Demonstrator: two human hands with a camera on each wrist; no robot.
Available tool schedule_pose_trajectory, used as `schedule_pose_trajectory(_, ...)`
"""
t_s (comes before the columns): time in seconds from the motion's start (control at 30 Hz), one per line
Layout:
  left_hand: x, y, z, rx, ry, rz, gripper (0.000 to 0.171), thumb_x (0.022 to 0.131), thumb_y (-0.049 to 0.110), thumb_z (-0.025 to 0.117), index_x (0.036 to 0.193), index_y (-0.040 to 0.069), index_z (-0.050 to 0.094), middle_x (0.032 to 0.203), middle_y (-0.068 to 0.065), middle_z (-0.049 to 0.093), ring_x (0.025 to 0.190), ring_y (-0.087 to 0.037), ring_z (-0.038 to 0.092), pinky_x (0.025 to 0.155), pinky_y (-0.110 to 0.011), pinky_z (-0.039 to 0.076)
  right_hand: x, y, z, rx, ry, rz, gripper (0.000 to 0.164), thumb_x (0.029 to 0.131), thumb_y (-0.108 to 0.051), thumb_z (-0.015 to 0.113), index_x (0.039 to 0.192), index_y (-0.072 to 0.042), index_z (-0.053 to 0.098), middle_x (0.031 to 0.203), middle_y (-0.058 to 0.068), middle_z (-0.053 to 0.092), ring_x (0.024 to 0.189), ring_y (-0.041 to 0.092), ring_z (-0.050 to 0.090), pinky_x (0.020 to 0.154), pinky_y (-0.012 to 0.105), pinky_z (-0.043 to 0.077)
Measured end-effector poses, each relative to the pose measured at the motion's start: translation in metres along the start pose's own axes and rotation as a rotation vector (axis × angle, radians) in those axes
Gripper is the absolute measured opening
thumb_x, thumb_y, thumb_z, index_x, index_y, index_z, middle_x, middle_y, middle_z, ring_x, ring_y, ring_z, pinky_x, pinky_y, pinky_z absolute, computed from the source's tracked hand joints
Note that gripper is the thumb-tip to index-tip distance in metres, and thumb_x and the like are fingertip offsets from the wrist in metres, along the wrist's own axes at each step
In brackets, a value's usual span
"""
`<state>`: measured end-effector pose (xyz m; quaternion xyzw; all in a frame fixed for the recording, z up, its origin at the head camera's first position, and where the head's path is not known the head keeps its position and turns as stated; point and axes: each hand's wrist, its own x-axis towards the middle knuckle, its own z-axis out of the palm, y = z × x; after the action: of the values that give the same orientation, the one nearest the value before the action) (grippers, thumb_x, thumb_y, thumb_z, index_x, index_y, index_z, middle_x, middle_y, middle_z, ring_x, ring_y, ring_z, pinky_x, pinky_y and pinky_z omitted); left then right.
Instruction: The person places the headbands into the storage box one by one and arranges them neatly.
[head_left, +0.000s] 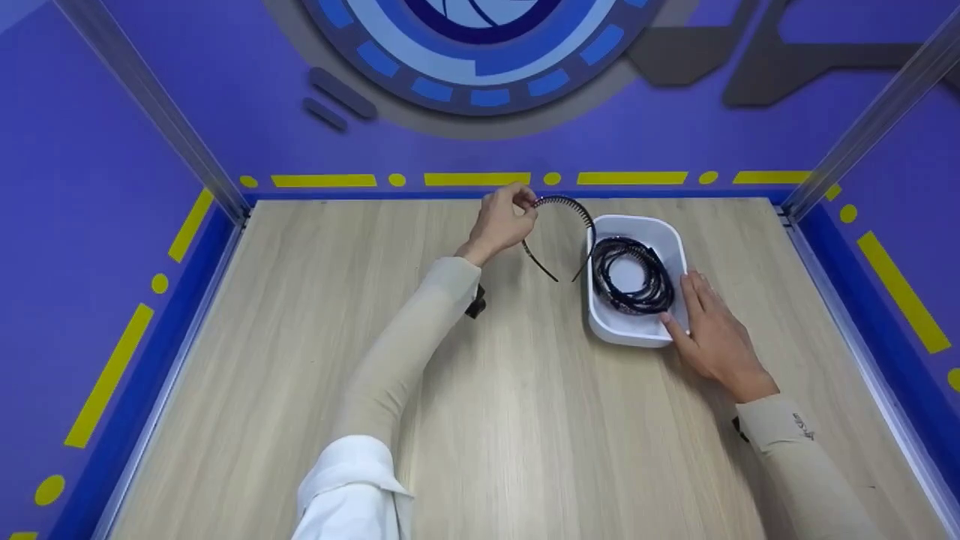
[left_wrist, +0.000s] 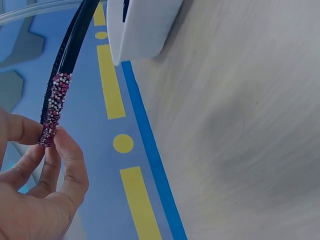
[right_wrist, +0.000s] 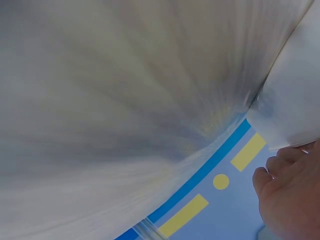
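My left hand (head_left: 504,221) pinches a black toothed headband (head_left: 582,209) between thumb and fingers, holding it up with its two ends pointing down. In the left wrist view, pink and white beads (left_wrist: 56,100) cover the part of the band at the fingertips. A white plastic bin (head_left: 630,339) stands on the table to the right of it. Inside, a coil of several dark headbands (head_left: 637,306) lies stacked. The held headband's right side overlaps the bin's left rim in the head view. My right hand (head_left: 716,341) grips the bin's right wall, thumb over the rim and fingers outside.
The light wood table (head_left: 525,420) is bordered by blue-purple panels (head_left: 247,97) with yellow markings at the back and both sides. Metal posts (head_left: 161,112) rise at the back corners. A small black device (head_left: 475,303) sits at the left wrist.
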<state>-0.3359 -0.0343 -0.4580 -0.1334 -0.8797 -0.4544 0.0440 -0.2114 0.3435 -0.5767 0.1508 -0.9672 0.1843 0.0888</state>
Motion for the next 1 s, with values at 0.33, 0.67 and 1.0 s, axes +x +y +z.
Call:
schedule_pose_trajectory(0.33, 0.000, 0.013, 0.012, -0.023, -0.013, 0.032, 0.014, 0.102, 0.014, 0.065, 0.114, 0.010, 0.070, 0.109, -0.003, 0.071, 0.102, -0.017, 0.066, 0.092, -0.030, 0.053, 0.000, 0.000, -0.001, 0.011, -0.011, 0.015, 0.084, 0.110, -0.048, 0.052, 0.168, 0.003, 0.019, 0.176, 0.027, 0.018, 0.162, 0.047, 0.019, 0.130, 0.062, 0.023)
schedule_pose_trajectory(0.67, 0.002, 0.024, 0.029, -0.071, -0.022, 0.028, 0.014, 0.101, 0.012, 0.066, 0.114, 0.010, 0.071, 0.107, -0.002, 0.072, 0.100, -0.018, 0.067, 0.089, -0.027, 0.052, -0.001, -0.001, -0.001, 0.010, -0.024, 0.007, 0.084, 0.110, -0.047, 0.051, 0.168, 0.003, 0.017, 0.175, 0.028, 0.016, 0.162, 0.048, 0.019, 0.130, 0.063, 0.022)
schedule_pose_trajectory(1.0, 0.005, 0.034, 0.052, -0.095, -0.036, 0.049, 0.014, 0.098, 0.008, 0.067, 0.111, 0.009, 0.072, 0.106, -0.003, 0.074, 0.103, -0.019, 0.070, 0.090, -0.022, 0.052, 0.000, 0.000, -0.002, 0.012, -0.018, 0.016, 0.085, 0.110, -0.049, 0.051, 0.169, 0.002, 0.017, 0.176, 0.025, 0.016, 0.163, 0.045, 0.018, 0.131, 0.060, 0.022)
